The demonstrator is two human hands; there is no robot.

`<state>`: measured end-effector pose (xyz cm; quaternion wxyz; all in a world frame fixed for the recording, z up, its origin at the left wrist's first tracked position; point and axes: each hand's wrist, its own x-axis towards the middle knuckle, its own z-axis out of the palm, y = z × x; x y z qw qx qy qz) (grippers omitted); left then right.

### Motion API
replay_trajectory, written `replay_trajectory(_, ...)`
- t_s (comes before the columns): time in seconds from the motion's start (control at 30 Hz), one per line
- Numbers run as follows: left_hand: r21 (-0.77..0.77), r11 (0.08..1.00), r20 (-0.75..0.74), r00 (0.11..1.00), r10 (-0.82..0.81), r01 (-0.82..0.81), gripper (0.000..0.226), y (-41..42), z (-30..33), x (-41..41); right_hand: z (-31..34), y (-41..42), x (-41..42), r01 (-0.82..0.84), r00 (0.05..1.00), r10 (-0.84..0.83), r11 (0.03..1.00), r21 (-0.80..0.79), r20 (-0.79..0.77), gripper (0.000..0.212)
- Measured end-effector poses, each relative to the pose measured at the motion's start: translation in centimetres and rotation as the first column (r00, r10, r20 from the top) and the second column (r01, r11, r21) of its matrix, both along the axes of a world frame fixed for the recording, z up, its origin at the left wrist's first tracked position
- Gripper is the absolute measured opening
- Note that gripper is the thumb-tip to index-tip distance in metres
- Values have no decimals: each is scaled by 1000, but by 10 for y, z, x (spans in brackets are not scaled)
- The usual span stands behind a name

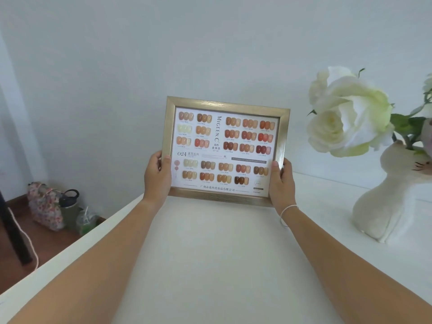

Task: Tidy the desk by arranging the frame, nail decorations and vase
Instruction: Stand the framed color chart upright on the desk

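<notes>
A gold-toned picture frame (226,149) displaying a nail colour chart, rows of small painted nail samples in creams, oranges, reds and browns, is held upright in both hands above the far edge of a white desk (210,265), its face turned toward the person holding it. The left hand (157,177) clamps the frame's lower left side, thumb pressed on the front and fingers wrapped behind. The right hand (281,182) clamps the lower right side the same way, thumb on the front rim; a thin pale bracelet (288,212) circles that wrist. The frame's bottom edge sits just above or on the desk surface; which cannot be told. Toward the desk's right edge, well apart from the frame, stands a white cat-shaped vase (385,206) holding large cream-white roses (348,113) with green leaves. Beyond the desk's left edge, on a brown floor against the wall, lie a floral bag (44,205) and a dark bottle (69,206).
</notes>
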<state>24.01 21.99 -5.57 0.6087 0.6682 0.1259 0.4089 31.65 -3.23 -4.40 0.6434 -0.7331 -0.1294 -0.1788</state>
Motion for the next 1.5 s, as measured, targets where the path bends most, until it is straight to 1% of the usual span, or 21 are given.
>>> replay_trajectory(0.33,-11,999,12,999,-44,44,19,-11,-4,36,-7,-11,27,67,998,-67,998,16,13,30)
replay_trajectory(0.5,2,997,27,997,-75,75,24,-13,-6,47,-9,-16,34,89,996,-89,996,33,22,29)
replay_trajectory(0.6,16,996,24,996,-88,88,22,-16,-7,51,-11,-20,37,105,994,-106,994,38,22,29)
replay_trajectory(0.83,32,995,5,995,-98,98,18,-20,-9,50,-14,-24,36,117,992,-118,992,38,37,33)
replay_trajectory(1.23,42,995,-26,995,-93,94,27,-23,-11,47,-18,-27,35,109,994,-110,993,38,19,34)
replay_trajectory(1.5,32,995,-35,995,-97,98,26,-24,-11,46,-17,-27,34,107,994,-107,993,48,-3,34)
